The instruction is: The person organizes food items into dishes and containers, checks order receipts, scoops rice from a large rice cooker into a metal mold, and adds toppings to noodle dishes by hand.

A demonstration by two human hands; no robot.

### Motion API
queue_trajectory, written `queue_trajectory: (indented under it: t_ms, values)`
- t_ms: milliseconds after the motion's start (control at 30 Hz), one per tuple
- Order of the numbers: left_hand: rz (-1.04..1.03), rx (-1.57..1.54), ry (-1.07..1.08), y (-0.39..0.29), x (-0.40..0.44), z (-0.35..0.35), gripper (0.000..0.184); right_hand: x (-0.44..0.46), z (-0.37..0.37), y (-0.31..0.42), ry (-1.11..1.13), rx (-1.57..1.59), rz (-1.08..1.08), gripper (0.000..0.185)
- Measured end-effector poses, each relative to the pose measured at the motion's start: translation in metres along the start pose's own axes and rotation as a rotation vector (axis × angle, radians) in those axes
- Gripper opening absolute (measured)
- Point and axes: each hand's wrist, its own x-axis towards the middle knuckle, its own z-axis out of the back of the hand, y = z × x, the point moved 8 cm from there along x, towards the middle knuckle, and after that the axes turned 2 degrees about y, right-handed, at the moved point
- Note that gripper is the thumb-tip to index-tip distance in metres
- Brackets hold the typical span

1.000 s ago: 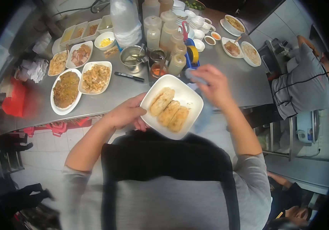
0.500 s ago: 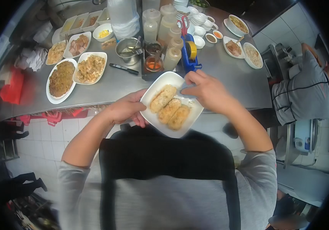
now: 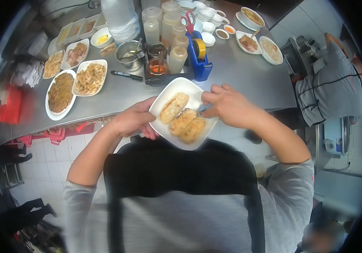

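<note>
Showing a smooth, glossy white inside, a square bowl [image 3: 194,96] with rounded corners is held at the middle of the frame, in front of the table's near edge. Three plump, oblong rolls [image 3: 175,108] lie side by side in it, their crusts pale gold, rough and crumbly. A soft-looking blue-grey cloth [image 3: 206,109] shows at the bowl's right side, mostly hidden by fingers.

The left hand [image 3: 133,121] comes up from the lower left, thumb laid over the bowl's left corner and the other fingers curled below the rim, closed firmly around it. The right hand [image 3: 230,106] reaches in from the right with the wrist bent, knuckles raised and fingers bunched, pinching the cloth against the bowl's inner side near the rolls.

Beyond the bowl, the table [image 3: 244,84] is brushed grey metal. Toward the upper middle stand a hard blue tape holder [image 3: 198,65], cloudy plastic bottles [image 3: 177,60] and a round steel pot [image 3: 129,63]. A slim black pen [image 3: 126,75] lies below the pot. An oval white plate [image 3: 68,110] of browned, lumpy food sits at the left.
</note>
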Motion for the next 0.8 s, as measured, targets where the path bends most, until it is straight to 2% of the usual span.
queue_trajectory:
  t_ms: [433, 567, 667, 733, 767, 800]
  values:
    - [0.127, -0.006, 0.125, -0.005, 0.041, -0.028, 0.057, -0.049, -0.026, -0.039, 0.136, 0.562, -0.157, 0.033]
    - [0.157, 0.057, 0.182, -0.016, 0.062, -0.045, 0.06, -0.088, -0.012, -0.048, 0.124, 0.735, -0.223, 0.029]
    - [0.157, 0.099, 0.177, -0.019, 0.072, -0.047, 0.061, -0.14, -0.014, -0.068, -0.033, 0.971, -0.382, 0.025]
    - [0.163, 0.088, 0.165, -0.02, 0.075, -0.045, 0.061, -0.178, -0.056, -0.094, 0.051, 0.562, -0.648, 0.024]
    - [0.168, 0.106, 0.187, -0.018, 0.076, -0.044, 0.061, -0.2, -0.073, -0.098, 0.377, 0.098, -0.843, 0.024]
    - [0.169, 0.124, 0.207, -0.017, 0.079, -0.043, 0.06, -0.22, -0.092, -0.107, 0.148, 0.382, -0.914, 0.02]
